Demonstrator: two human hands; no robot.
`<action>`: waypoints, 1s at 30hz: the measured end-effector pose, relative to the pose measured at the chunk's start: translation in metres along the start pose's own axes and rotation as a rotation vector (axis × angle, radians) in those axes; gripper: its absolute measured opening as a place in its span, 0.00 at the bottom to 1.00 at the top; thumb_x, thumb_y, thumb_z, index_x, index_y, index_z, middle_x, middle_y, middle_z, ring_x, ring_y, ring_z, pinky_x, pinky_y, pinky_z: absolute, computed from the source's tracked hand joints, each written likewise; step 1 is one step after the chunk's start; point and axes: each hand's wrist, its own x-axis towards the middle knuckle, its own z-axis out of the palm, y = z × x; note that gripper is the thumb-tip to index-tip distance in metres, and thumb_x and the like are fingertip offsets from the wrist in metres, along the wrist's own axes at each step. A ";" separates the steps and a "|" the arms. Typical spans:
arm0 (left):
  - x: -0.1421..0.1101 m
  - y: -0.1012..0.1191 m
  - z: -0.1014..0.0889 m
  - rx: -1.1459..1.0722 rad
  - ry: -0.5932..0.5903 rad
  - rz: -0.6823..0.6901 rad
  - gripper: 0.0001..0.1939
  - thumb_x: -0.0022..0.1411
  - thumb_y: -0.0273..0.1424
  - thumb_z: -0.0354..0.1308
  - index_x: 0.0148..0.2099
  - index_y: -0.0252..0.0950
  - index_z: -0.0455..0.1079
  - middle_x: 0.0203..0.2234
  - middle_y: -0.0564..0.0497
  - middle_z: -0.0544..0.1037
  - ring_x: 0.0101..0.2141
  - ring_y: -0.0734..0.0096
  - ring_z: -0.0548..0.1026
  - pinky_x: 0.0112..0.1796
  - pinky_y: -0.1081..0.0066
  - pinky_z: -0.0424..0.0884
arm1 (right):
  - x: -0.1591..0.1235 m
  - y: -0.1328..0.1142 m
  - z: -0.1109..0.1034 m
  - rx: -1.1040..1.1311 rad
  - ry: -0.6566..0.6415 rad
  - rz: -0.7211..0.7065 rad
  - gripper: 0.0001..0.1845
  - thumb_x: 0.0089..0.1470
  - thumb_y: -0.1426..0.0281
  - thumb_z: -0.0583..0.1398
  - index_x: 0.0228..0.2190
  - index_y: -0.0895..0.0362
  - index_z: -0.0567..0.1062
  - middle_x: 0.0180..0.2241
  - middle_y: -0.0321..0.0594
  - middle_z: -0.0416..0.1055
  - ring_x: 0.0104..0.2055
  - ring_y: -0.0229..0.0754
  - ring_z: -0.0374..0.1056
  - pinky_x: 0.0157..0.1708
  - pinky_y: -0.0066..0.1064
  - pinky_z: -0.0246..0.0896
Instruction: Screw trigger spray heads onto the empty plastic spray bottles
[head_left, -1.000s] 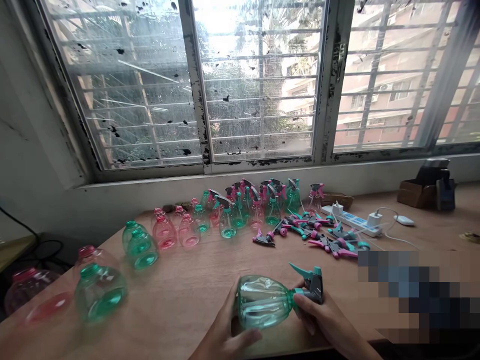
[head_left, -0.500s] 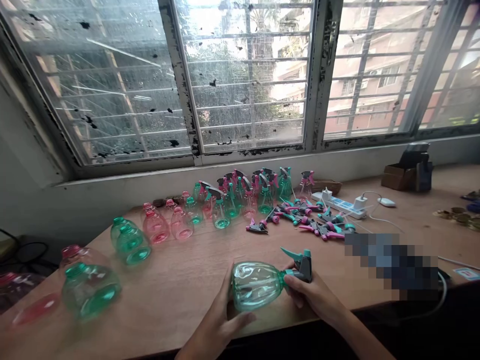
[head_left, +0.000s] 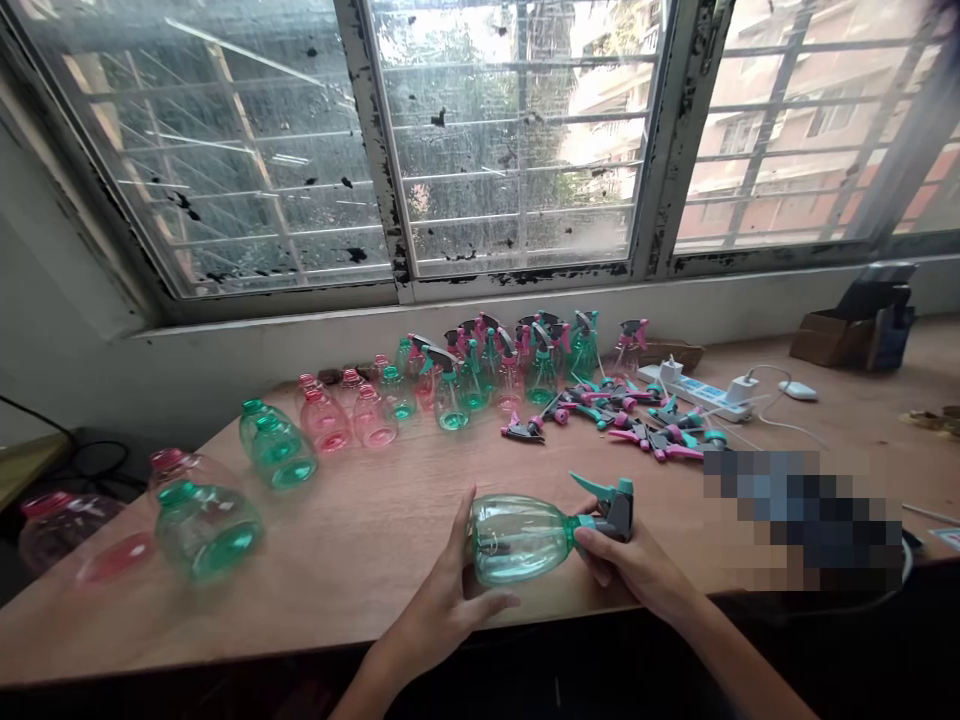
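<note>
A clear green spray bottle lies sideways in the air above the table's front edge, its base to the left. My left hand cups the base, with the index finger up along its end and the thumb stretched out below. At the neck, my right hand pinches the collar of the grey and teal trigger sprayer, which sits on the bottle's mouth. Some of my right fingers are hidden behind the neck.
Open-necked green bottles and pink bottles stand on the left. Bottles with sprayers line the back. Loose trigger sprayers lie piled beside a power strip. A cardboard box stands back right.
The camera view has shifted, so the table and bottles appear a little higher and further right. Both hands keep the same hold on the spray bottle.
</note>
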 end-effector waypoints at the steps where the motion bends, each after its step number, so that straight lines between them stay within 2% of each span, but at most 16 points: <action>1: 0.000 0.000 0.000 0.005 0.008 -0.010 0.63 0.59 0.31 0.71 0.76 0.46 0.22 0.71 0.41 0.59 0.69 0.48 0.58 0.68 0.49 0.51 | -0.001 0.000 0.000 -0.004 -0.017 0.007 0.21 0.54 0.56 0.70 0.39 0.55 0.70 0.18 0.26 0.66 0.18 0.35 0.59 0.20 0.28 0.51; 4: -0.001 -0.001 0.000 -0.009 0.002 -0.031 0.65 0.58 0.33 0.72 0.76 0.44 0.22 0.73 0.40 0.55 0.70 0.47 0.57 0.69 0.49 0.49 | -0.002 -0.001 0.001 -0.011 -0.022 0.010 0.21 0.54 0.56 0.71 0.38 0.55 0.71 0.19 0.27 0.67 0.18 0.35 0.59 0.21 0.29 0.53; 8: -0.001 -0.002 -0.002 -0.015 -0.027 -0.023 0.60 0.61 0.36 0.70 0.77 0.41 0.27 0.74 0.40 0.50 0.72 0.47 0.50 0.70 0.51 0.49 | 0.000 -0.001 0.001 -0.015 0.045 -0.014 0.21 0.52 0.55 0.71 0.38 0.55 0.72 0.20 0.29 0.68 0.18 0.35 0.59 0.19 0.29 0.54; 10: -0.001 -0.001 -0.002 0.012 -0.025 -0.020 0.57 0.62 0.36 0.68 0.77 0.40 0.29 0.74 0.40 0.52 0.72 0.47 0.51 0.70 0.52 0.49 | 0.001 0.000 0.001 -0.003 0.061 -0.017 0.22 0.51 0.55 0.72 0.37 0.55 0.72 0.20 0.30 0.69 0.18 0.35 0.60 0.19 0.28 0.55; 16: -0.001 0.004 0.000 0.041 -0.042 0.036 0.54 0.66 0.31 0.64 0.76 0.45 0.26 0.69 0.43 0.65 0.69 0.52 0.60 0.69 0.51 0.52 | 0.003 0.002 0.000 0.047 0.068 -0.034 0.20 0.52 0.56 0.72 0.34 0.55 0.72 0.21 0.30 0.71 0.18 0.33 0.59 0.18 0.26 0.54; 19: -0.001 0.002 0.000 0.011 -0.033 0.043 0.54 0.65 0.30 0.64 0.76 0.47 0.27 0.69 0.43 0.63 0.68 0.53 0.61 0.68 0.51 0.54 | 0.002 0.001 0.001 0.041 0.055 -0.047 0.19 0.54 0.58 0.71 0.36 0.56 0.72 0.21 0.29 0.70 0.18 0.33 0.60 0.19 0.26 0.55; 24: 0.001 -0.004 -0.001 -0.044 -0.012 -0.004 0.60 0.59 0.32 0.71 0.76 0.47 0.28 0.70 0.40 0.60 0.67 0.47 0.62 0.67 0.48 0.54 | 0.001 0.001 0.001 0.043 0.033 -0.025 0.20 0.54 0.59 0.71 0.40 0.57 0.72 0.22 0.30 0.72 0.19 0.33 0.61 0.20 0.27 0.56; 27: 0.001 -0.002 -0.001 -0.059 -0.008 -0.017 0.56 0.62 0.39 0.68 0.77 0.44 0.30 0.70 0.37 0.59 0.68 0.45 0.61 0.67 0.47 0.54 | 0.001 0.003 -0.001 0.025 0.029 -0.009 0.20 0.54 0.59 0.72 0.40 0.57 0.73 0.24 0.32 0.74 0.21 0.34 0.63 0.21 0.27 0.58; 30: 0.000 0.001 -0.001 -0.023 -0.005 -0.005 0.54 0.65 0.40 0.66 0.77 0.45 0.30 0.71 0.39 0.59 0.69 0.47 0.58 0.68 0.48 0.54 | 0.002 0.005 -0.002 -0.001 0.035 -0.020 0.18 0.55 0.59 0.71 0.39 0.56 0.73 0.24 0.33 0.75 0.21 0.35 0.64 0.22 0.28 0.57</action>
